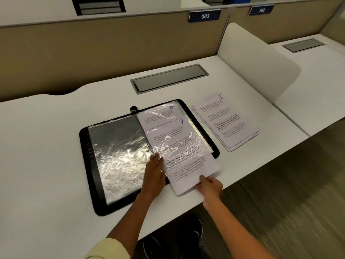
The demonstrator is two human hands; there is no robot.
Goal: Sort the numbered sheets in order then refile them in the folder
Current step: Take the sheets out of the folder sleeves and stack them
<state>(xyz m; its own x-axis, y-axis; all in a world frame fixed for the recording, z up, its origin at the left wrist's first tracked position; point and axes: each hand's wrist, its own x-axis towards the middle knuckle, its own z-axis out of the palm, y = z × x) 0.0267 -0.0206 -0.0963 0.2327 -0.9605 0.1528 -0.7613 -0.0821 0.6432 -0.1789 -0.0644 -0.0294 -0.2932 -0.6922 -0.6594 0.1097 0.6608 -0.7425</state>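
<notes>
Protruding from the folder (149,157), sheet 7 (184,159), near edge in right grip (209,186).

A single wide-angle view looks forward and steeply down from the person's head, close over the near edge of a white desk (56,146). Straight lines bow toward the edges of the picture. An open black folder (89,165) sits near the centre, within arm's reach, with both forearms entering from the bottom edge. The view faces a beige partition (93,53) at the back of the desk, and takes in a neighbouring desk at right and a strip of floor (298,184) at lower right.
</notes>
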